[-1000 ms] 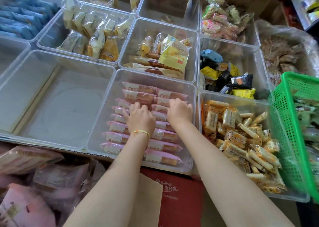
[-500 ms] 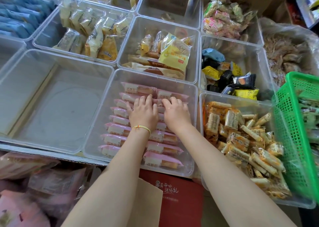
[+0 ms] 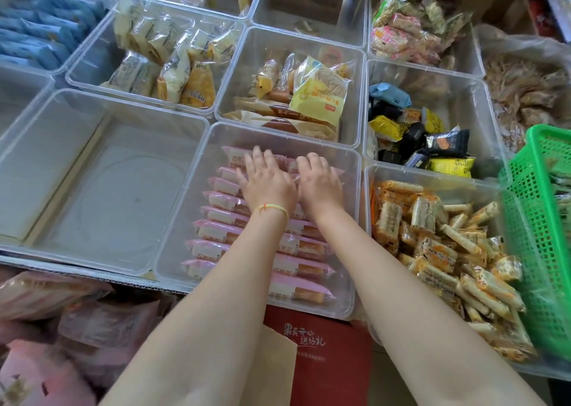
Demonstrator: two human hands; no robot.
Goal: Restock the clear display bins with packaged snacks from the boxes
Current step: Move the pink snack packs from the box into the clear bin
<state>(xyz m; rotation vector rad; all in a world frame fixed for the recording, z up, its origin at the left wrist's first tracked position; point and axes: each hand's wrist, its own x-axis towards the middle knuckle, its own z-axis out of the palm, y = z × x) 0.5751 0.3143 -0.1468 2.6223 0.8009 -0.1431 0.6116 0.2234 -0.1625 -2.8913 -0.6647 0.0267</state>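
A clear display bin [image 3: 279,130] in the front row holds several pink snack packets [image 3: 216,231], laid in two neat columns. My left hand [image 3: 266,184], with a yellow band at the wrist, lies flat on the far packets of the left column with straight fingers. My right hand [image 3: 319,183] rests beside it on the far packets of the right column, and its fingertips bend down over them. Neither hand holds a packet. My forearms hide the middle of both columns.
An empty clear bin [image 3: 108,195] sits to the left. To the right stand a bin of orange stick snacks [image 3: 448,251] and a green basket [image 3: 540,220]. Further bins of mixed snacks fill the back rows. Pink bags [image 3: 61,328] and a red box [image 3: 327,356] lie below the front edge.
Both hands have slid from the middle rows of pink packets toward the far end of the bin. Their fingers went from curled to flattened on the packets.
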